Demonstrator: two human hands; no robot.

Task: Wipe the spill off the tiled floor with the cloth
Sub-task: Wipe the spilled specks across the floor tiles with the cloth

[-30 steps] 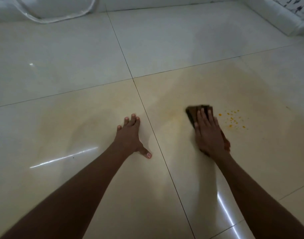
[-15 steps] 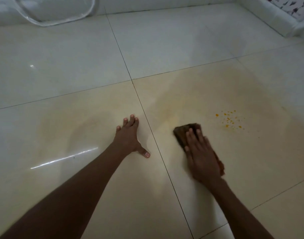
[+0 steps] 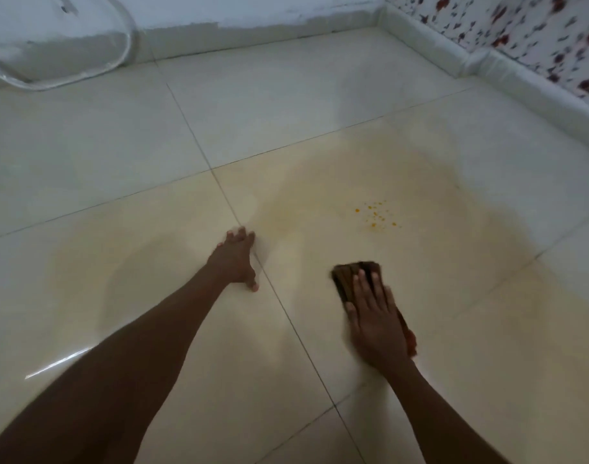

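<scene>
Head view

1. Tiled floor [image 3: 85,155]: glossy pale tiles with thin dark grout lines; a wide yellowish wet smear lies over the middle tiles, from 9 o'clock across to 3 o'clock of the frame centre

2. Spill [image 3: 376,216]: a small cluster of orange-yellow specks on the tile, at about 2 o'clock from frame centre, lying inside the yellowish smear; apart from both hands

3. Cloth [image 3: 351,276]: dark brown, folded, flat on the floor at about 4 o'clock from frame centre and at 6 o'clock from the specks, not touching them; its far end shows beyond the fingertips, the rest is hidden under the hand

4. Right hand [image 3: 375,324]: palm down on the cloth, fingers straight and close together, pressing it flat to the tile; no curl round the fabric, so the grip is a flat press, not a clasp; edges blurred

5. Left hand [image 3: 234,259]: planted on the floor at about 6 o'clock from frame centre, fingers spread and extended, thumb out toward the grout line just beside it; holds nothing; well apart from the cloth

6. White rounded object [image 3: 58,45]: at 11 o'clock, against the wall base; kind cannot be told

7. Skirting [image 3: 487,67]: pale strip at 1 o'clock, running along the floor edge

8. Speckled wall [image 3: 534,31]: white with red and dark flecks, at 2 o'clock, above the skirting
</scene>
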